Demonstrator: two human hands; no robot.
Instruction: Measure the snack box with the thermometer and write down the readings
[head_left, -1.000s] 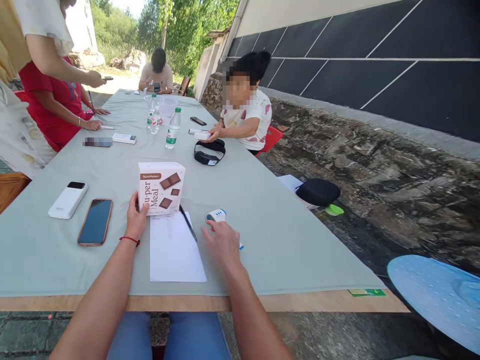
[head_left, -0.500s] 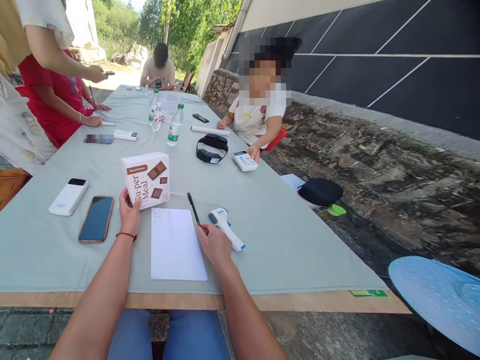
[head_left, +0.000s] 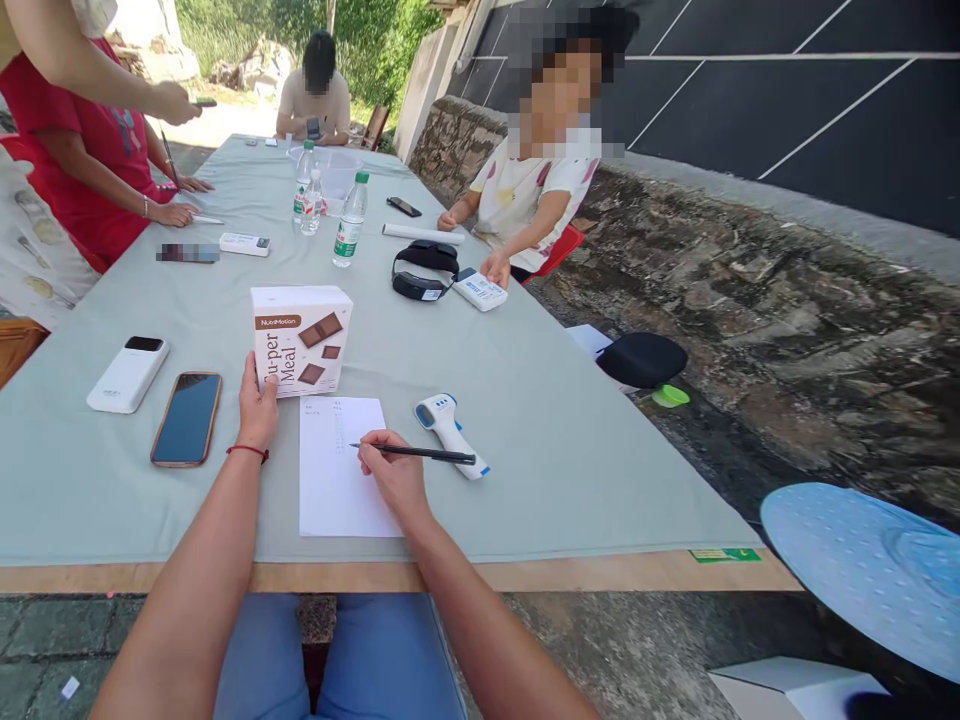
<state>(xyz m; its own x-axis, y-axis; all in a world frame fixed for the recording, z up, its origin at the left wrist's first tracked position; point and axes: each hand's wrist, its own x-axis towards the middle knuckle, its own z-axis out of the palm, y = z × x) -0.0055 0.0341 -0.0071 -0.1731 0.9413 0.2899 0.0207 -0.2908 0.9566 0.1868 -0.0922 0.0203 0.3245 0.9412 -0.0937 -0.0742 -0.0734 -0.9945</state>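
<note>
Pale green cloth (head_left: 600, 470) covers a long wooden table (head_left: 562, 577). A rectangular white sheet of paper (head_left: 334, 505) lies at the near middle. At its far edge, an upright white cardboard box (head_left: 301, 342) printed with brown chocolate squares is gripped low on its left side by the left hand (head_left: 257, 405). Left of that hand lies a dark-screened, orange-rimmed phone (head_left: 186, 420); right of the sheet, a white-and-blue pistol-shaped thermometer (head_left: 451, 431). The right hand (head_left: 397, 482), over the sheet's right side, pinches a slim black pen (head_left: 444, 456), tip pointing left; whether it touches the paper cannot be told.
</note>
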